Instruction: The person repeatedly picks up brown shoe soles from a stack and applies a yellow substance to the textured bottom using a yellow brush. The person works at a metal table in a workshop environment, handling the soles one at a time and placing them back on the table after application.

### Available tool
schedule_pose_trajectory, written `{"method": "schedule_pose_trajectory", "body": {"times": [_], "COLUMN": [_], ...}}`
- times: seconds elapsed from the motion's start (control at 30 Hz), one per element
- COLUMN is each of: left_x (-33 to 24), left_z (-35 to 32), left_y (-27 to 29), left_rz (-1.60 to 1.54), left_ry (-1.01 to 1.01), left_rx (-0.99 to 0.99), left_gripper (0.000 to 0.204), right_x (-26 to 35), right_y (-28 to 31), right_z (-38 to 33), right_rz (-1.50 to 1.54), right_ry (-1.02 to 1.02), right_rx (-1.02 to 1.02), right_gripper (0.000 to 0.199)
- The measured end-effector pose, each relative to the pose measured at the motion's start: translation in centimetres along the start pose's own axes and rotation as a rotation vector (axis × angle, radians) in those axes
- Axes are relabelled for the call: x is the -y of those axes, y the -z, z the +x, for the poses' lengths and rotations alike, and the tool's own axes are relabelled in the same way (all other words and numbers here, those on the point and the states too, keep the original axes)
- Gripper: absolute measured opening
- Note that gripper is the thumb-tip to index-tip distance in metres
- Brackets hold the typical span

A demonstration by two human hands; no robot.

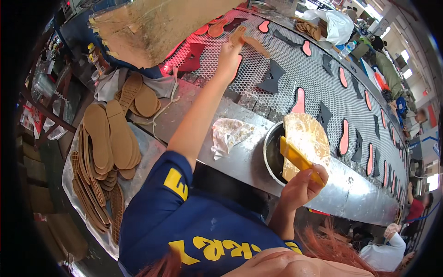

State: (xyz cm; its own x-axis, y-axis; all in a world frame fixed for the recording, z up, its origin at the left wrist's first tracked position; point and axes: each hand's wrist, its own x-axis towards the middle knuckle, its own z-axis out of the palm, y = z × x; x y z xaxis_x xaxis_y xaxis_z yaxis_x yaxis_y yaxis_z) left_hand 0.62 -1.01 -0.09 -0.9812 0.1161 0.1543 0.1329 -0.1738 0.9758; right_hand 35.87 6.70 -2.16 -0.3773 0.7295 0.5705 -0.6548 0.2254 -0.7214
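Observation:
At the far edge of my reach, my left hand [228, 57] is closed on a tan shoe sole [238, 34] above the perforated metal conveyor [288, 60]. A second tan piece [256, 46] slants out beside those fingers; whether they also grip it I cannot tell. Close to my body, my right hand [302, 188] grips a flat yellow tool [296, 156], a brush or a scraper, whose working end is not clear. Behind it a glossy, yellowish coated board [308, 136] leans over a round metal pot [272, 154].
Pink insoles [344, 137] and dark cut pieces [272, 76] lie in rows on the conveyor. Stacks of tan soles [99, 138] rest on plastic at left. A stained cloth [230, 135] lies on the metal ledge [244, 161]. A cardboard-covered housing [138, 32] overhangs the conveyor's far left.

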Motion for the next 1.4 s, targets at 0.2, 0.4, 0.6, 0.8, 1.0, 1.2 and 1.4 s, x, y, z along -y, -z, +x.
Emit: {"method": "schedule_pose_trajectory", "body": {"times": [0.2,0.4,0.6,0.8,1.0,1.2,1.4], "left_x": [1.1,-3.0,-9.1,-9.2,-9.9,-9.8,-7.2], "left_z": [-13.4,-19.9,-22.9,-25.9,-23.7,-23.6,-22.5], "left_y": [8.4,19.1,24.2,26.2,26.6,22.2,13.6], "left_rz": [0.928,1.856,2.024,2.125,1.944,1.331,-0.531], "left_ry": [-0.315,0.051,0.071,0.324,0.267,-0.296,0.274], "left_rx": [-0.087,-0.343,-0.841,-0.588,-0.694,-0.620,0.236], "left_gripper": [0.066,0.078,0.082,0.075,0.063,0.077,0.065], "right_x": [-2.7,-2.5,-2.3,-2.3,-1.3,-1.1,-2.1], "right_y": [1.9,2.8,3.3,2.6,2.8,1.8,2.5], "right_z": [1.2,1.6,2.0,2.2,1.9,0.9,0.9], "right_rz": [-0.234,-0.780,-0.930,-1.161,-1.169,-1.067,-0.444], "right_ry": [-0.084,0.017,0.011,0.124,0.018,-0.112,-0.532], "right_rx": [0.005,0.222,0.387,0.635,0.629,0.400,0.189], "right_gripper": [0.018,0.009,0.013,0.016,0.018,0.017,0.012]}}
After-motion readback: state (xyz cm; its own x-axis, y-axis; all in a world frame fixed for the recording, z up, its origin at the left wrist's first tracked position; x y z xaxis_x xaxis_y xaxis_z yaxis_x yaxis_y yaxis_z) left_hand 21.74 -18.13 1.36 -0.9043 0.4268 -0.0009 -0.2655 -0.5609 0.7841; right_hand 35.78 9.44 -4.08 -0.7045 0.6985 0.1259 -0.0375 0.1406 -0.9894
